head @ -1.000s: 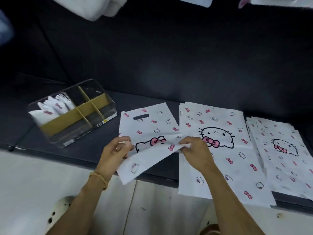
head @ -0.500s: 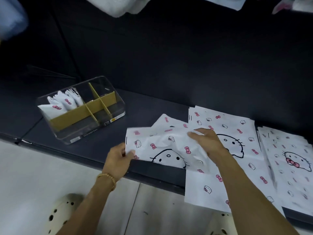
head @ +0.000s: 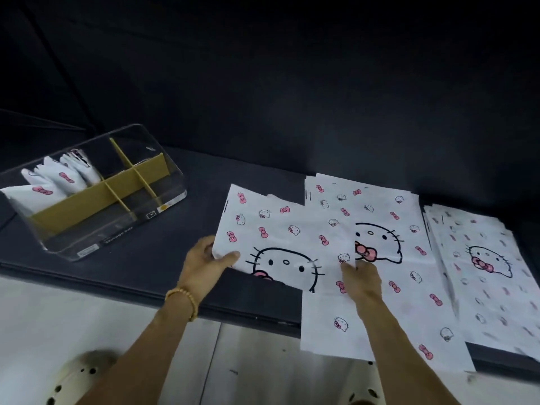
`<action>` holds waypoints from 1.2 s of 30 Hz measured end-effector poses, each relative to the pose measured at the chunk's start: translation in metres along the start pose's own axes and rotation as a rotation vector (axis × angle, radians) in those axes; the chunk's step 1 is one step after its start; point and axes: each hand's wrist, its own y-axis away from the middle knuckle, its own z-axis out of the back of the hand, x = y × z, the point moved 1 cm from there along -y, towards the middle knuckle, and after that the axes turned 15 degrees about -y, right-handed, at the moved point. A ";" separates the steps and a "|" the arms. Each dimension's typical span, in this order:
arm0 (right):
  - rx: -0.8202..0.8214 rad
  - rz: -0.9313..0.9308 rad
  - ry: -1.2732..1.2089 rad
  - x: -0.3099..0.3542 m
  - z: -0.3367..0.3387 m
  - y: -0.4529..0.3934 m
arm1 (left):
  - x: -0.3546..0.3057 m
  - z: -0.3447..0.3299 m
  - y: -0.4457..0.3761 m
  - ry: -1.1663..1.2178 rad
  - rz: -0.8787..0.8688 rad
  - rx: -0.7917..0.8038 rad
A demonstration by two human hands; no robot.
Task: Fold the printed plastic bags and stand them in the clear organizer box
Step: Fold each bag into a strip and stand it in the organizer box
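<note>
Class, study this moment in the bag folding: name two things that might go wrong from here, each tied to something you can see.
1. The bag being folded overlaps the middle stack, so the right hand might drag a stack bag along.
2. That stack overhangs the dark surface's front edge and could slide off.

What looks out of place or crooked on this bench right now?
Mainly the middle stack of bags: its near end hangs over the bench edge. The bag being folded lies askew, overlapping that stack.
</note>
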 end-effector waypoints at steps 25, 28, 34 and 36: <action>0.180 -0.088 -0.338 0.009 0.009 0.012 | -0.003 0.008 0.002 0.069 0.146 -0.014; 0.120 -0.019 -0.380 0.016 0.008 0.013 | -0.017 0.017 0.005 0.056 0.038 -0.027; 0.111 0.140 -0.568 0.034 0.007 0.019 | -0.041 0.047 0.008 0.211 -0.052 -0.131; 0.117 0.144 -0.626 0.036 0.004 0.024 | -0.041 0.049 0.010 0.222 0.020 -0.209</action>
